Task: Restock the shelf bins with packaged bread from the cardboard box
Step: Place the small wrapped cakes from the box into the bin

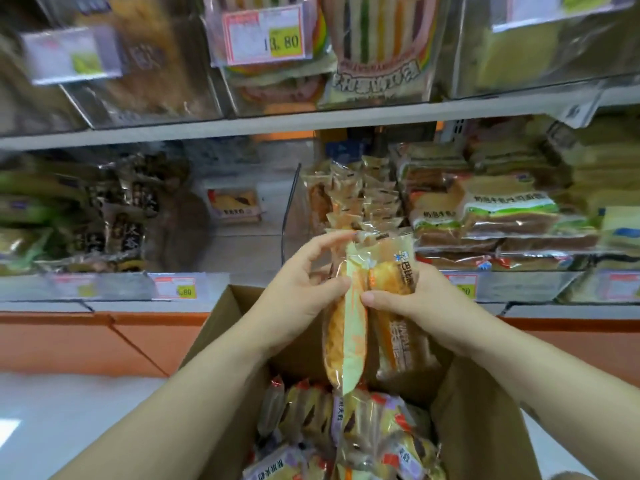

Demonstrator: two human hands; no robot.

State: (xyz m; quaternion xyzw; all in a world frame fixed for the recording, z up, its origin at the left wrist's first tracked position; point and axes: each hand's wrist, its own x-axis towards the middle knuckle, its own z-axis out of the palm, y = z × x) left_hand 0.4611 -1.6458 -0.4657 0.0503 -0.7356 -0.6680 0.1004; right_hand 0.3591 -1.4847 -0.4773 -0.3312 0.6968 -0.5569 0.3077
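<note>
Bread packs upright; left hand, right hand gripping sides.

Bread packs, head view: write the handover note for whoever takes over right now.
Left hand grips the left pack; right hand grips the right pack.
Both packs are upright, side by side, above the cardboard box.
Done: the middle shelf bin already holds similar packs.
Left: probably set these two in that bin, then shelve the boxed packs lying in the box.
</note>
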